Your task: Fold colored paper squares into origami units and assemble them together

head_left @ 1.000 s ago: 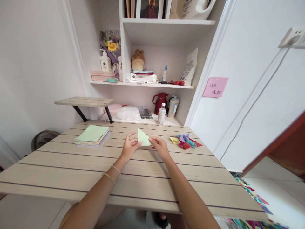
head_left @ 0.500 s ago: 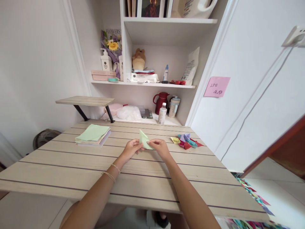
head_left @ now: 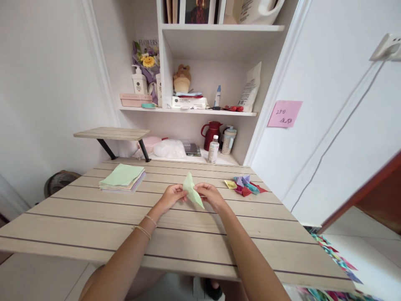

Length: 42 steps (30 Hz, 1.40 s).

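Observation:
A light green sheet of folded paper [head_left: 191, 190] is held just above the middle of the table, its folds partly spread. My left hand [head_left: 173, 196] pinches its left edge between thumb and fingers. On the opposite edge, my right hand [head_left: 209, 195] grips the paper with its fingertips. One pointed corner of the paper hangs down toward me between the hands. To the left lies a stack of coloured paper sheets [head_left: 122, 177], a green one on top. Several small folded paper pieces [head_left: 246, 185] in yellow, purple, blue and red lie in a pile on the right.
The slatted wooden table [head_left: 125, 225] has a small raised shelf [head_left: 112, 133] at its back left. Behind it, a clear bottle [head_left: 213, 149], a red jug [head_left: 212, 134] and a tumbler [head_left: 229, 141] stand in the cabinet. More folded paper [head_left: 336, 259] lies beyond the table's right edge.
The green paper has turned from a flat triangle to a partly spread shape with a corner pointing down toward me. Both hands have come closer together and keep hold of it.

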Tool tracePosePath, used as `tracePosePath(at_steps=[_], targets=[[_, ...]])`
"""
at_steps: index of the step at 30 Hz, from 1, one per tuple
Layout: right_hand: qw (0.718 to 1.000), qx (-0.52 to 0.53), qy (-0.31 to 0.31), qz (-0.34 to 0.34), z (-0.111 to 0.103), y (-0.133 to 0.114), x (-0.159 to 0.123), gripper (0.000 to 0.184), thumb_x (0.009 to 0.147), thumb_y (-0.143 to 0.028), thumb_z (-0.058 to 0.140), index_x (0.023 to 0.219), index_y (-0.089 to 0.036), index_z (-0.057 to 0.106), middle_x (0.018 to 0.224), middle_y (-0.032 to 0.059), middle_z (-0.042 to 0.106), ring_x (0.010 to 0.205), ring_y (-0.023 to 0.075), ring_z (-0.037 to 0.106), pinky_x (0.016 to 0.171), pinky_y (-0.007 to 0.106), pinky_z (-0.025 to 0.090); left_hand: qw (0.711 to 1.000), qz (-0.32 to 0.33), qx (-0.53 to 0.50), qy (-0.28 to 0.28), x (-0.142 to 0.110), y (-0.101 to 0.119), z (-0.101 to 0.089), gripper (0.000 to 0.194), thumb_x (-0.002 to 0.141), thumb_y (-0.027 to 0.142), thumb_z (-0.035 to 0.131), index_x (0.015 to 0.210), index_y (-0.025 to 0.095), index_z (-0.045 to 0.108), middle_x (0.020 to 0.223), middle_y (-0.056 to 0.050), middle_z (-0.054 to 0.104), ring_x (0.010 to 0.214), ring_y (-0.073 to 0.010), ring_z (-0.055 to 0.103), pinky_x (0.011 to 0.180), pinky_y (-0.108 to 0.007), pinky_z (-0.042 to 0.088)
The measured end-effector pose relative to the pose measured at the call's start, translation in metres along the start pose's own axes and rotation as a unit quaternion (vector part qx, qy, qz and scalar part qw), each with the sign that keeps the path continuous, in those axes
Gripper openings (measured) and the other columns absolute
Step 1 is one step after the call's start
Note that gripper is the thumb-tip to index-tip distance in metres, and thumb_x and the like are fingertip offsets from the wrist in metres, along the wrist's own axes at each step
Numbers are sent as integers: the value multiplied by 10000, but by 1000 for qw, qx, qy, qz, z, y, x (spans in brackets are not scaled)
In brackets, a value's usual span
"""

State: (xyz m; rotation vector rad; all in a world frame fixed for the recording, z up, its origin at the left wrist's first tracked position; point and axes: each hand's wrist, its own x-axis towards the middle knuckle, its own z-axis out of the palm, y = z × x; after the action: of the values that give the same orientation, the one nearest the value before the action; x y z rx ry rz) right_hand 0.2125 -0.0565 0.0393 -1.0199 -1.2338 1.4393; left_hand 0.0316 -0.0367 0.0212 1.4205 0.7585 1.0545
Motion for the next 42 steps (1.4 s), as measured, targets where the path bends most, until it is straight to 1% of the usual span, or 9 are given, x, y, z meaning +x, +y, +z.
tracePosePath(at_steps=[5, 10, 14, 19, 25, 29, 33, 37, 42], targets=[[997, -65, -12, -34, -7, -1, 0, 410, 602, -268, 637, 1002, -198, 578, 631, -19, 596, 543, 105, 521, 507, 206, 395, 1000, -14, 12, -25, 1, -3, -3, 245, 626, 299, 690, 767, 104, 641, 531, -29, 615, 436, -96, 529, 458, -202, 413], [986, -121, -92, -72, -6, 2, -1, 327, 623, -281, 610, 926, -159, 630, 503, -45, 523, 429, 73, 415, 437, 187, 329, 998, -56, -18, -27, 0, -5, -2, 285, 615, 294, 703, 805, 93, 635, 587, -51, 637, 463, -107, 563, 469, -207, 442], [975, -166, -30, -147, -3, 4, 2, 260, 668, -334, 577, 845, -165, 665, 557, -18, 565, 451, 92, 431, 436, 204, 327, 991, -106, -79, -3, -1, -4, -3, 298, 651, 361, 668, 791, 103, 615, 642, -64, 644, 521, -117, 597, 528, -224, 482], [939, -252, 64, -226, -3, 6, 5, 192, 674, -254, 531, 776, -204, 685, 702, 7, 653, 556, 146, 520, 520, 241, 396, 978, -160, -135, -24, -2, 1, -4, 412, 728, 507, 523, 849, 120, 594, 638, -82, 642, 548, -149, 620, 538, -260, 498], [930, -289, 49, -221, 0, 11, 6, 206, 621, -171, 500, 747, -197, 660, 663, -7, 642, 509, 127, 506, 493, 219, 386, 971, -181, -143, -54, -4, 3, -2, 417, 739, 507, 509, 873, 121, 592, 688, -102, 663, 614, -181, 643, 605, -303, 509], [905, -355, 34, -231, 4, 12, 5, 177, 583, -132, 500, 691, -184, 629, 604, -21, 614, 517, 119, 501, 487, 198, 364, 969, -191, -137, -72, -6, 0, -1, 343, 727, 400, 587, 924, 120, 582, 767, -115, 675, 685, -193, 652, 689, -326, 503], [888, -394, 1, -239, 6, 13, 2, 298, 540, -54, 472, 737, -192, 649, 692, -12, 660, 607, 132, 560, 565, 199, 396, 968, -200, -136, -62, -6, -5, -3, 280, 682, 305, 657, 886, 131, 577, 806, -89, 668, 696, -178, 651, 733, -326, 494], [896, -382, 5, -227, 3, 12, 2, 350, 538, -20, 427, 725, -190, 669, 695, 2, 673, 623, 143, 581, 579, 213, 411, 971, -201, -117, -57, -7, -7, -4, 308, 657, 270, 684, 910, 134, 572, 825, -81, 655, 711, -173, 645, 720, -314, 497], [948, -250, -72, -182, -4, 9, 4, 364, 589, -63, 461, 860, -185, 672, 791, 11, 672, 629, 126, 577, 583, 216, 436, 981, -168, -87, -32, -6, -6, -7, 428, 631, 266, 704, 1008, 140, 546, 902, -113, 644, 775, -195, 638, 702, -310, 498]])
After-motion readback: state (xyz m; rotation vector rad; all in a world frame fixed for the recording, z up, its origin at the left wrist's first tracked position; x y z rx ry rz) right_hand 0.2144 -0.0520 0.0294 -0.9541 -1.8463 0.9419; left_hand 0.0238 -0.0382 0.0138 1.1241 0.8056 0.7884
